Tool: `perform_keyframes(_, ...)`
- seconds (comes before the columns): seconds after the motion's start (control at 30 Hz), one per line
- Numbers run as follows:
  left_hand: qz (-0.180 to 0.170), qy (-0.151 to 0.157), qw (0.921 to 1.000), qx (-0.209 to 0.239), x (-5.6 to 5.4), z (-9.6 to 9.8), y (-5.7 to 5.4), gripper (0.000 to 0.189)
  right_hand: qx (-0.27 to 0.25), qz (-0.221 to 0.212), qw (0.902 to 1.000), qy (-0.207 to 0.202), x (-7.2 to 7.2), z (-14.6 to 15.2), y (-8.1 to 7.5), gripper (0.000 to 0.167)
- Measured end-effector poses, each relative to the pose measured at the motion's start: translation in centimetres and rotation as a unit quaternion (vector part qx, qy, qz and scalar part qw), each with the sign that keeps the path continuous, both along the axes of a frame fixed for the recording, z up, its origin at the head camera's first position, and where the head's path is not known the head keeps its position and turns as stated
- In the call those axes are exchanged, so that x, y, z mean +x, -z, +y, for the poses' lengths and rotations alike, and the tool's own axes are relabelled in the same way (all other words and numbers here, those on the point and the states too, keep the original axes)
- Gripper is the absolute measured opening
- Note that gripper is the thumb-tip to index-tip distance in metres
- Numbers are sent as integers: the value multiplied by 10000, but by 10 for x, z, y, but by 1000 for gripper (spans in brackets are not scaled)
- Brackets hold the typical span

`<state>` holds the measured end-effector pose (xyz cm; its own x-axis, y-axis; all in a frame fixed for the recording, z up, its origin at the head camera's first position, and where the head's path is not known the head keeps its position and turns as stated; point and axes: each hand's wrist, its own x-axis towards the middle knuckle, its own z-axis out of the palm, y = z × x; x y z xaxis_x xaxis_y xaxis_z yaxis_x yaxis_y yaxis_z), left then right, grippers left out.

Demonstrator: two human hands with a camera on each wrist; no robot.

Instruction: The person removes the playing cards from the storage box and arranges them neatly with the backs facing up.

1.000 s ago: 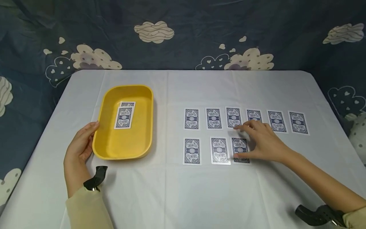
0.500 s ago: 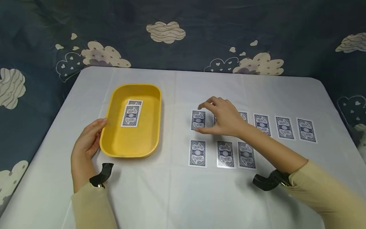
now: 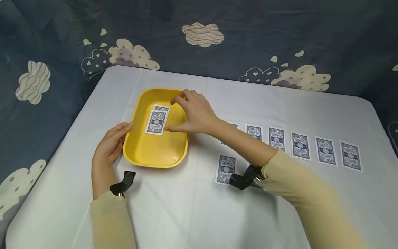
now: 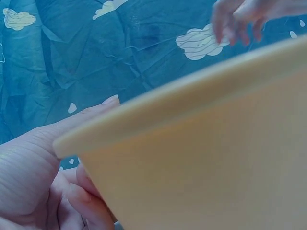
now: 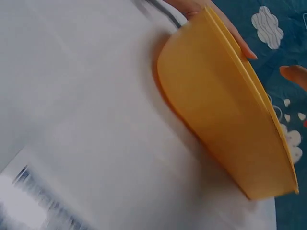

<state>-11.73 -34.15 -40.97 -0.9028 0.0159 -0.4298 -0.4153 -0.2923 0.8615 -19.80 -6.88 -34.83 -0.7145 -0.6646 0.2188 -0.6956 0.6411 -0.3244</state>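
A yellow plastic tray stands at the left of the table, with two blue-backed playing cards overlapping face down inside it. My left hand holds the tray's left side; in the left wrist view its thumb lies along the rim and the fingers curl below. Over the tray's right half is my right hand, thumb and fingers spread apart with nothing between them. Its thumb tip overlaps the upper card's edge in the head view. The right wrist view shows the tray's outer wall.
To the right, a row of several face-down cards lies on the white tablecloth. Nearer is a second row, where one card shows and the right forearm mostly covers the others. A dark cloud-patterned cloth hangs behind the table.
My right hand has travelled left from the table cards to above the tray, without a card in it. The left hand stays on the tray. The head view has turned somewhat.
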Motion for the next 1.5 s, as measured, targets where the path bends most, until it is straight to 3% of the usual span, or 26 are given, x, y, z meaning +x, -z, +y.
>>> perform_keyframes(0.2,-74,19,9998,-178,-4,2,4,34,501,-496,9975,76,-10,-40,16,75)
perform_keyframes(0.4,-78,51,9995,-308,-4,1,7,34,1723,-961,9802,186,-18,-69,36,96)
perform_keyframes(0.53,-92,29,9994,-338,-5,-2,6,37,2006,-1026,9741,201,-19,-83,41,97)
perform_keyframes(0.8,-76,-14,9996,-258,-8,0,4,36,1744,-1523,9723,308,-22,-82,39,87)
perform_keyframes(1.1,-121,-65,9996,-235,-6,-1,4,36,1136,-1242,9857,-75,-17,-73,27,95)
perform_keyframes(1.3,-99,-58,9998,-156,-5,3,0,36,635,-1087,9917,-253,-13,-36,3,89)
perform_keyframes(1.5,-131,-165,9998,18,-1,4,-1,30,206,-756,9968,-129,-10,30,-16,90)
